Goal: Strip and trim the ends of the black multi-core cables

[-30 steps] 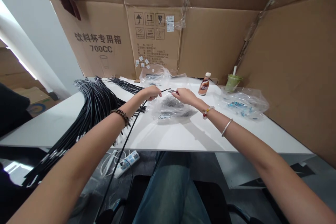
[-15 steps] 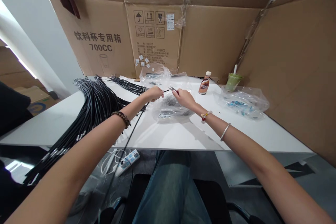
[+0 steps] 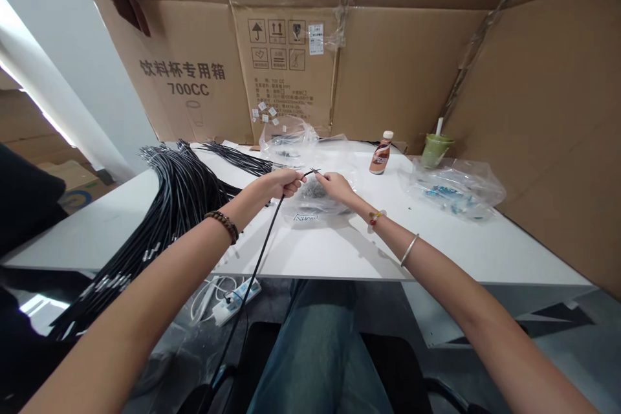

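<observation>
My left hand (image 3: 286, 182) is closed round a black cable (image 3: 266, 237). The cable's short end sticks out to the right of my fingers, and its long part hangs down over the table's front edge. In my closed right hand (image 3: 336, 186) is a small pair of scissors (image 3: 315, 171), mostly hidden by the fingers. Its blades point left and meet the cable end; whether they are closed on it is too small to tell. Under both hands lies a clear plastic bag (image 3: 305, 215) holding small grey parts.
A thick bundle of black cables (image 3: 177, 191) lies at left, hanging off the white table (image 3: 383, 242). A brown bottle (image 3: 380, 154), a green cup (image 3: 435, 150) and a bag of blue parts (image 3: 456, 191) stand right. Cardboard (image 3: 402, 71) walls the back. A power strip (image 3: 237, 301) lies below.
My hands have come slightly closer together, and the scissor blades now reach the cable end. The hanging cable has swung a little to the right.
</observation>
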### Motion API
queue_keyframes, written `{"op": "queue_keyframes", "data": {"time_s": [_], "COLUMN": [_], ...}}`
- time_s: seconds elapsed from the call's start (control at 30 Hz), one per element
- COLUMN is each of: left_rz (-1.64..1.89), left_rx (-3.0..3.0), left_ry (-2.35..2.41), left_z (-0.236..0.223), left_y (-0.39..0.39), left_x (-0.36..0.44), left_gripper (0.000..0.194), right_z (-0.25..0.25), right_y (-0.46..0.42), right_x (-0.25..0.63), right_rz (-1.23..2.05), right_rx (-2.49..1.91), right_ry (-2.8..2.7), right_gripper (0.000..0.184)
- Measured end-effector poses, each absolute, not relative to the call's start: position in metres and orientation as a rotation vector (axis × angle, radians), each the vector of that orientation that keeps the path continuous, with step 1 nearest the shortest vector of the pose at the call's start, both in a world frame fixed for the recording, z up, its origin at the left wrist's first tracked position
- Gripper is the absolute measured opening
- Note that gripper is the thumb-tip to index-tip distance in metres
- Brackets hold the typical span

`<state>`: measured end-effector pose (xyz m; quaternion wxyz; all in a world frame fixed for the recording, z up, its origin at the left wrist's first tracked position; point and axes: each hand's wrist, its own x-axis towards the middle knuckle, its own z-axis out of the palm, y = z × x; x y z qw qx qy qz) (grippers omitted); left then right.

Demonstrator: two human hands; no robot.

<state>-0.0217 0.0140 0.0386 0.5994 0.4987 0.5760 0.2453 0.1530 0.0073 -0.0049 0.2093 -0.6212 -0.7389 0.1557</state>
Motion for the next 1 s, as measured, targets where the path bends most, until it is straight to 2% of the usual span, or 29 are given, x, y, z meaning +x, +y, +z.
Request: {"op": "queue_keyframes", "data": {"time_s": [0.2, 0.47, 1.0], "left_rz": [0.569, 0.550, 0.386], "left_rx": [1.188, 1.293, 1.477], "left_ry": [1.399, 1.516, 1.626], "left_z": [0.039, 0.046, 0.051], "left_y": [0.018, 0.018, 0.008], "left_x": [-0.021, -0.019, -0.016], "left_gripper": [0.028, 0.033, 0.035], "right_z": [0.005, 0.015, 0.021], "right_y": [0.008, 0.014, 0.007], "right_x": [0.150, 0.159, 0.152], "right_rz": [0.475, 0.359, 0.295], "right_rx": [-1.764, -1.949, -1.837], "right_ry": [-2.077, -2.042, -2.294], "right_gripper": [0.032, 0.032, 0.032]}}
